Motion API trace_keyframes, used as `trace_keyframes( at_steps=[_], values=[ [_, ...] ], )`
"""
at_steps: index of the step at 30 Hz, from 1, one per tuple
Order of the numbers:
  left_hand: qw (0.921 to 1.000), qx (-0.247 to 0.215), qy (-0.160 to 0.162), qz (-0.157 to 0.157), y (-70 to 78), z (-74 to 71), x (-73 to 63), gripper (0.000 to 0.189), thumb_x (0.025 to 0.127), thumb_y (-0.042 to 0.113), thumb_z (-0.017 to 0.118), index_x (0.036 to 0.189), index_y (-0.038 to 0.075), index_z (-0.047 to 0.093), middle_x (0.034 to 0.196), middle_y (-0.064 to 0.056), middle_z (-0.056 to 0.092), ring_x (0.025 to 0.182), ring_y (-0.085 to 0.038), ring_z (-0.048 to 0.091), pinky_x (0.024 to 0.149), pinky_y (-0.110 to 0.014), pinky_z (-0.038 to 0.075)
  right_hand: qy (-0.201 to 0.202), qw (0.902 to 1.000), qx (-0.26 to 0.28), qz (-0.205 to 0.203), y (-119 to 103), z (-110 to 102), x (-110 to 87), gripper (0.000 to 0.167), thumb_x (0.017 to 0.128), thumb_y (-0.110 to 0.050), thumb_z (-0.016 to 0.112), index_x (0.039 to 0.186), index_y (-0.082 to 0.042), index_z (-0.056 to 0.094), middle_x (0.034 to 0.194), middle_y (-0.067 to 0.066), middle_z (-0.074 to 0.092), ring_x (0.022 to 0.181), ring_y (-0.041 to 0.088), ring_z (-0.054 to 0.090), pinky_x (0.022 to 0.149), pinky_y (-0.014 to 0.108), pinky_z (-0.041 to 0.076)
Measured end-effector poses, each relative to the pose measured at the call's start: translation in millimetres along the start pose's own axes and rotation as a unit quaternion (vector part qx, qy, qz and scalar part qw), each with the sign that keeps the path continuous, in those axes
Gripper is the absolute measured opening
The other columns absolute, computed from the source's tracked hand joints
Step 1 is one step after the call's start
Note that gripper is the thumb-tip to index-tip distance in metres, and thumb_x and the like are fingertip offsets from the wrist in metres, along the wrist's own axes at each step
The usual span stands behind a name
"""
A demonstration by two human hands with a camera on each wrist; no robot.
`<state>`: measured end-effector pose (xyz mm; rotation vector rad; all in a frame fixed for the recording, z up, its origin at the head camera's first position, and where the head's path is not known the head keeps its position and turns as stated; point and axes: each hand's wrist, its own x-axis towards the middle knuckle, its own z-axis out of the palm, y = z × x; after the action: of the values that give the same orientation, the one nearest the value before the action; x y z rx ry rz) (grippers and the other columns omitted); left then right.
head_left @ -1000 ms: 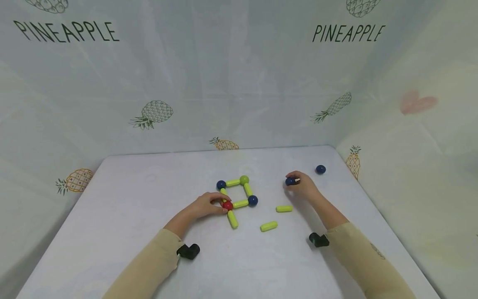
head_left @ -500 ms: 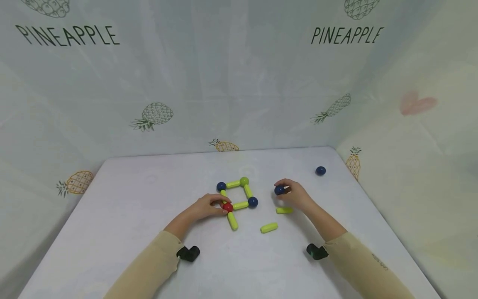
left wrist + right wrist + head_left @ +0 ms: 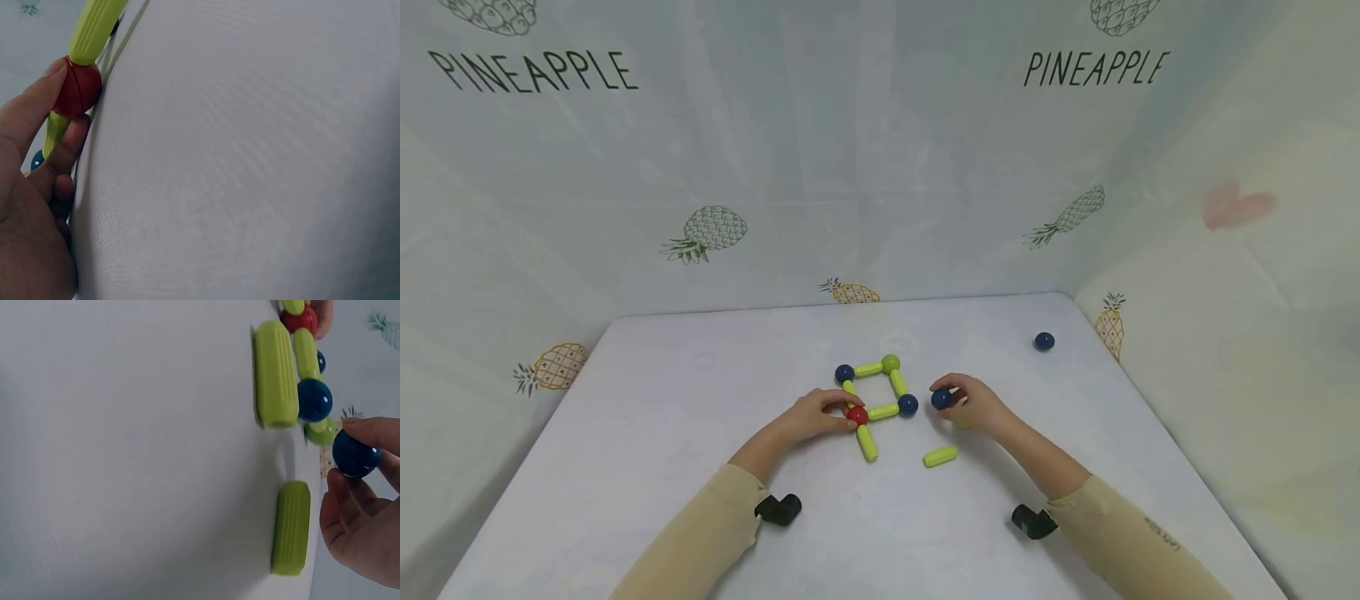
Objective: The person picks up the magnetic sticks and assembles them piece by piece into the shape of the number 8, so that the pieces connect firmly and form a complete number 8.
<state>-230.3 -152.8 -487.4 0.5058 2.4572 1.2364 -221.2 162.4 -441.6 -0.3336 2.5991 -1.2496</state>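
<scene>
Between thumb and fingers, my left hand [image 3: 812, 414] pinches a red ball [image 3: 858, 415] at the near-left corner of a square of balls and rods. One yellow-green rod [image 3: 867, 443] sticks out from that ball toward the near side. The square's other corners are a blue ball [image 3: 844, 373], a green ball [image 3: 891, 363] and another blue ball [image 3: 907, 405]. Just right of the square, my right hand [image 3: 981, 406] holds a loose blue ball [image 3: 355, 454] above the table. Beneath this hand lies a loose rod [image 3: 292, 528], partly hidden in the head view.
A second loose rod [image 3: 940, 457] lies nearer the front. One more blue ball [image 3: 1044, 341] sits at the back right of the white table [image 3: 700, 358]. A curtain printed with pineapples [image 3: 880, 167] hangs behind the table.
My right hand has carried its blue ball left and nearer, toward the square, and now covers part of a loose rod. The left hand stays on the red ball.
</scene>
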Motion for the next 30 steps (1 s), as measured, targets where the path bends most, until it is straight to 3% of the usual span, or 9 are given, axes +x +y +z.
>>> trace_keyframes(
  at_steps=[10, 21, 30],
  values=[
    [0.9999, 0.007, 0.004, 0.011, -1.3, -0.6, 1.3, 0.034, 0.085, 0.030, 0.077, 0.118, 0.025, 0.068, 0.102, 0.005, 0.059, 0.101, -0.019, 0.049, 0.092, -0.044, 0.039, -0.059, 0.9976, -0.013, -0.034, -15.6, 8.4, -6.9, 0.038, 0.081, 0.001, 0.075, 0.116, -0.010, 0.066, 0.112, 0.006, 0.061, 0.092, 0.021, 0.057, 0.077, 0.036, 0.051],
    [0.9999, 0.008, 0.010, -0.007, 0.8, 0.0, -0.6, 0.033, 0.084, 0.032, 0.077, 0.117, 0.028, 0.069, 0.104, 0.004, 0.056, 0.103, -0.020, 0.047, 0.095, -0.049, 0.038, -0.131, 0.9886, -0.008, -0.073, -24.2, 18.5, -14.9, 0.038, 0.084, -0.001, 0.073, 0.120, -0.007, 0.065, 0.121, 0.009, 0.059, 0.094, 0.021, 0.058, 0.076, 0.032, 0.052],
    [0.9991, 0.019, 0.023, -0.030, 1.0, 2.1, -0.6, 0.033, 0.084, 0.034, 0.077, 0.116, 0.031, 0.069, 0.104, 0.004, 0.055, 0.105, -0.021, 0.045, 0.093, -0.047, 0.039, -0.163, 0.9828, -0.028, -0.082, -28.2, 25.5, -16.5, 0.039, 0.084, -0.004, 0.076, 0.121, -0.009, 0.065, 0.112, 0.002, 0.061, 0.091, 0.020, 0.057, 0.074, 0.029, 0.052]
  ],
)
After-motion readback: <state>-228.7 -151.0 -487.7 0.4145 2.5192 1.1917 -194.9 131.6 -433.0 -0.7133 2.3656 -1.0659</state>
